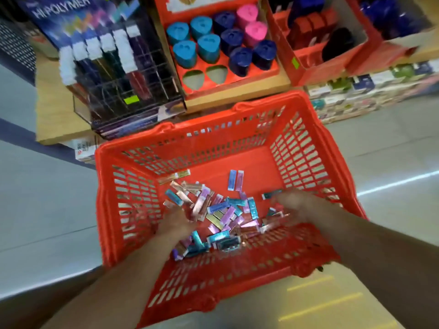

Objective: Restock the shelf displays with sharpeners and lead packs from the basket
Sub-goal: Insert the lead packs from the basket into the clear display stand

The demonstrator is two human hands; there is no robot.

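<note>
Red basket [237,160], loose lead packs [221,207] on its floor, left hand [174,222] and right hand [297,207] down among them, both blurred, possibly grasping packs, cannot tell

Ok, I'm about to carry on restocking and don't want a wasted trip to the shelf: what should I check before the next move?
1. Lead packs available in the basket: ok, a loose pile lies on its floor.
2. Sharpeners in the basket: not ok, none visible.
3. Free slots in the sharpener tray: ok, two front holes are empty.
4. Room in the lead display: ok, several compartments look empty.
5. Left grip holding a pack: cannot tell, blurred.
6. Right grip holding a pack: cannot tell, blurred.
</note>
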